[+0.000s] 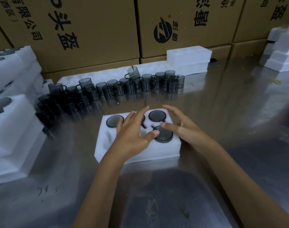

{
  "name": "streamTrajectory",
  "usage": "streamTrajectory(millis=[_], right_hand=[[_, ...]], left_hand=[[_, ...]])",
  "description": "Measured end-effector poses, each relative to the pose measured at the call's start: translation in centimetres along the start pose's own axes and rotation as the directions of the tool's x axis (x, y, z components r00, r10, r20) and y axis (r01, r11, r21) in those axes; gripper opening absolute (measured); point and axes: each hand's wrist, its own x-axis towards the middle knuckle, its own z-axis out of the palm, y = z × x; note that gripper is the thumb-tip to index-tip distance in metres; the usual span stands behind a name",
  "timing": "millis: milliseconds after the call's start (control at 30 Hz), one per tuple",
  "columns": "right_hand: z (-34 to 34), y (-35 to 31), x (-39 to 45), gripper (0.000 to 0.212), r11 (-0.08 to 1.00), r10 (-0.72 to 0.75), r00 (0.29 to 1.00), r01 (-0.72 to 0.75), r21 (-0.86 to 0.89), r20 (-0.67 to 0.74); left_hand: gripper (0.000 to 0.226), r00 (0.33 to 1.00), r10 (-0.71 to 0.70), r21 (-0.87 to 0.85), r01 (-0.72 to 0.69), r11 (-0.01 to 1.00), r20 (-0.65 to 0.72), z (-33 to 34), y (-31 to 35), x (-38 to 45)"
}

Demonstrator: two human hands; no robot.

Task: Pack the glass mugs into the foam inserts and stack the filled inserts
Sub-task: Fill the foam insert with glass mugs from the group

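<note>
A white foam insert (166, 149) lies on the steel table in front of me. Smoky glass mugs sit sunk in its pockets: one at the far left (114, 120), one at the far right (157, 115), one at the near right (164, 134). The near left pocket (108, 137) looks empty. My left hand (133, 135) hovers over the insert's middle with fingers spread, its thumb by the near right mug. My right hand (181, 125) is spread above the insert's right side, thumb over the same mug. Neither hand holds anything.
A long row of loose glass mugs (117, 89) stands behind the insert. Filled foam inserts are stacked at the left (12, 129). Empty foam pieces lie at the back (188, 56) and right (285, 51). Cardboard boxes (94, 30) wall off the far side.
</note>
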Motion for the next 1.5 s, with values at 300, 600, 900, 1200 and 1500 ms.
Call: streamTrajectory(millis=[300,600,900,1200,1500], right_hand=[[1.9,-0.3,1.8,0.045,0.973,-0.080,0.982,0.113,0.199,-0.169],[-0.6,3.3,11.6,0.039,0.993,0.041,0.844,-0.094,-0.072,-0.534],[-3.8,4.9,19.7,0.056,0.756,-0.062,0.887,-0.258,-0.601,-0.458],[-3.9,5.2,19.2,0.018,0.857,-0.104,0.838,-0.198,-0.476,-0.536],[-2.5,5.1,12.5,0.018,0.985,-0.002,0.747,-0.113,-0.130,-0.664]], left_hand=[[0.059,0.975,0.105,0.002,-0.106,0.994,-0.198,0.5,0.4,1.3],[0.048,0.991,0.057,0.075,-0.048,0.996,-0.124,0.6,-1.2,6.7],[0.041,0.986,0.112,0.096,-0.100,0.990,-0.124,1.1,-2.6,8.4],[0.040,0.985,0.132,0.134,-0.117,0.984,-0.111,1.3,-2.9,9.0],[0.049,0.992,0.101,0.201,-0.083,0.976,-0.081,1.1,-2.1,8.0]])
